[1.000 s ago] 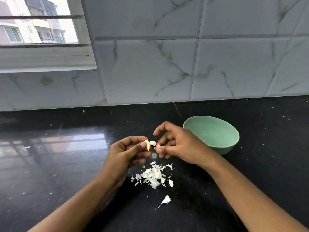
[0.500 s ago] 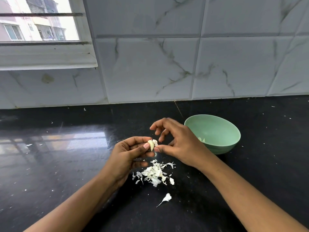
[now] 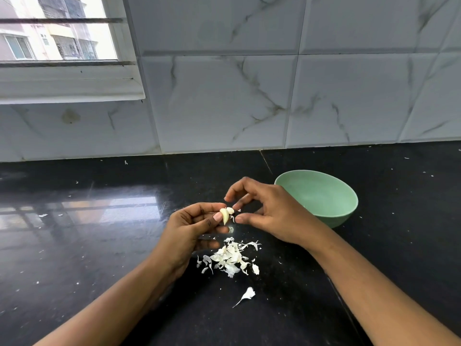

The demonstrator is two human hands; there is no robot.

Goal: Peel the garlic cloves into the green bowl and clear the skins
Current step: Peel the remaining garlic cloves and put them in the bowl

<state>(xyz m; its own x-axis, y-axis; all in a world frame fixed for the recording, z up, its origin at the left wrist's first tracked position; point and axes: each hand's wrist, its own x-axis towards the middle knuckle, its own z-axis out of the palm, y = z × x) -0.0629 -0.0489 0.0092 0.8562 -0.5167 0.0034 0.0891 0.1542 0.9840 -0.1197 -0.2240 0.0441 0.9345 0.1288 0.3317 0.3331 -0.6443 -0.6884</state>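
One garlic clove [image 3: 225,215], pinched by the left hand [image 3: 189,233] above the black counter [image 3: 99,245], left of one green bowl [image 3: 336,218]. Right hand [image 3: 272,213] with curled fingers at the clove; real grip not possible to tell. Below, one pile of skins [image 3: 230,258] and one separate skin [image 3: 248,294].

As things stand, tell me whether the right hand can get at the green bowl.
Probably yes. The right hand is just in front of the near rim of the green bowl, with nothing between them. The left hand grips the garlic clove, so the right could likely leave it.
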